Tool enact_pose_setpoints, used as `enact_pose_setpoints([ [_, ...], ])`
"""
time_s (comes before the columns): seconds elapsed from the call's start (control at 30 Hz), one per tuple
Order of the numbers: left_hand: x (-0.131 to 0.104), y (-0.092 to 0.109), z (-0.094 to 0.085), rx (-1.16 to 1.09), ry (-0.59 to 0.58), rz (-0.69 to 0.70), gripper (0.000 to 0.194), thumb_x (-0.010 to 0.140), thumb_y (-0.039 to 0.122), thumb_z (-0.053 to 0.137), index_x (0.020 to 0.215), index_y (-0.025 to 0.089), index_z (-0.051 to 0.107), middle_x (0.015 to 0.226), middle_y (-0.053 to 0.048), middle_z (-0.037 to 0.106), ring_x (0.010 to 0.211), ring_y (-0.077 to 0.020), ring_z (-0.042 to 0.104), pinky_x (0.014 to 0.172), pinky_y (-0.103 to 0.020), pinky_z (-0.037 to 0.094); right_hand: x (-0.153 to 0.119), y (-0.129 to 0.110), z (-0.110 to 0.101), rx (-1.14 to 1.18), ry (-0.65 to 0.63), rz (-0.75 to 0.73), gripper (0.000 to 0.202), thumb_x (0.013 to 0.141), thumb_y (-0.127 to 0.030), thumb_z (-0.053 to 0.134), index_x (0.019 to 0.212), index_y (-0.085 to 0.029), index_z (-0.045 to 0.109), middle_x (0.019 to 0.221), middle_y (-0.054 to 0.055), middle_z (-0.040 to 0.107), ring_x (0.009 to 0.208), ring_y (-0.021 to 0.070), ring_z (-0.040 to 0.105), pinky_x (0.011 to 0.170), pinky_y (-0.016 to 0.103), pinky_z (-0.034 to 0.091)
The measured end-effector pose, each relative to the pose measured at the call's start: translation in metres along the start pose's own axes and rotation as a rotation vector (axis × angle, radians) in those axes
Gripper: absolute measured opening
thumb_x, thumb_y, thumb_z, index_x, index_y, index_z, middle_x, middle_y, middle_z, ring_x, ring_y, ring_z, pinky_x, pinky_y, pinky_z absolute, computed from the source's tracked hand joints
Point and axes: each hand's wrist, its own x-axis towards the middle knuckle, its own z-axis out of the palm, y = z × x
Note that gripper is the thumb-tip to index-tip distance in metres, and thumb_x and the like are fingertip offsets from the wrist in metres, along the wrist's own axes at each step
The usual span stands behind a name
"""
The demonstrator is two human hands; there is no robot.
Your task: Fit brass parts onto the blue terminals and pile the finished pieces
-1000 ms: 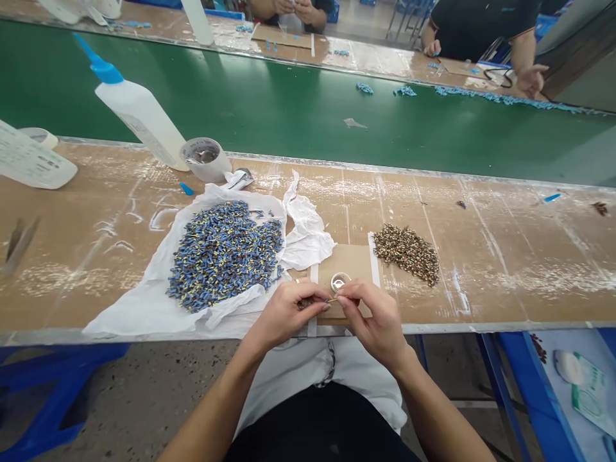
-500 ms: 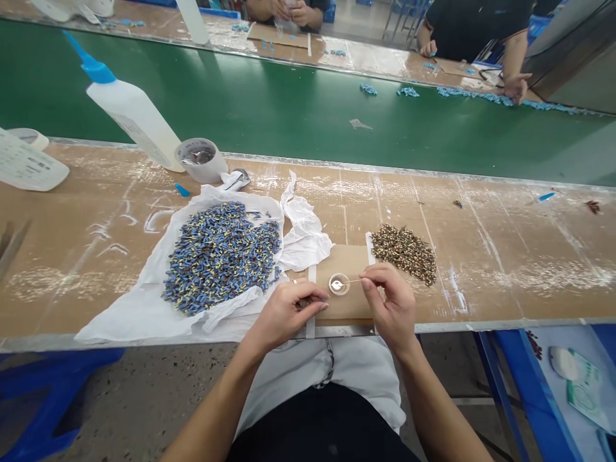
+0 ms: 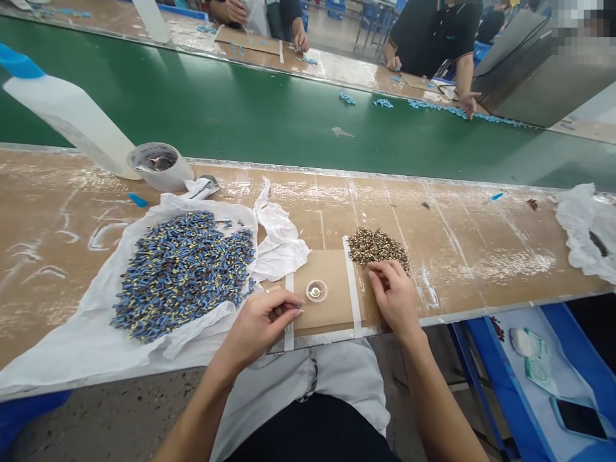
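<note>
My left hand (image 3: 264, 319) is closed in a pinch on a small blue piece (image 3: 299, 307), which just shows at the fingertips. Close to those fingertips, a small clear cup (image 3: 308, 292) with white liquid stands on a cardboard pad (image 3: 332, 311). A thin stick (image 3: 323, 291) rests in the cup, touched by neither hand. My right hand (image 3: 395, 294) is at the near edge of a pile of small brown and gold pieces (image 3: 378, 245), its fingers curled together; what they hold, if anything, is hidden. Left of my hands, many small blue and yellow pieces (image 3: 185, 269) lie heaped on white cloth (image 3: 62, 350).
A white bottle (image 3: 72, 119) with a blue nozzle and a tape roll (image 3: 161, 170) stand at the back left. Beyond the table runs a green belt (image 3: 231, 115) with blue piles. Two co-workers sit across. A phone (image 3: 580, 418) lies in the blue bin at lower right.
My right hand has let go of the stick, left it in the cup, and moved right to the brown pile. My left hand keeps its pinch beside the cup. The view has shifted right.
</note>
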Motion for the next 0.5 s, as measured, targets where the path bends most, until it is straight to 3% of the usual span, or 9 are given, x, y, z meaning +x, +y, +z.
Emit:
enact_pose_setpoints([
  [0.27, -0.001, 0.003, 0.000, 0.008, 0.020, 0.004, 0.014, 0.090, 0.026, 0.063, 0.094, 0.017, 0.073, 0.079, -0.002, 0.070, 0.067, -0.0114, 0.061, 0.061, -0.020, 0.047, 0.012, 0.002, 0.001, -0.212, -0.099, -0.178, 0.029, 0.101, -0.021, 0.042, 0.112, -0.021, 0.069, 0.097, 0.008, 0.064, 0.091, 0.0218, 0.060, 0.081, 0.035, 0.048],
  [0.5, -0.001, 0.001, 0.002, 0.025, 0.014, 0.009, 0.013, 0.090, 0.025, 0.063, 0.094, 0.017, 0.072, 0.080, -0.002, 0.070, 0.063, -0.0100, 0.060, 0.060, -0.019, 0.046, 0.010, -0.009, -0.013, -0.378, -0.237, -0.249, 0.020, 0.099, -0.022, 0.048, 0.091, -0.019, 0.065, 0.091, 0.008, 0.062, 0.084, 0.0217, 0.058, 0.074, 0.033, 0.045],
])
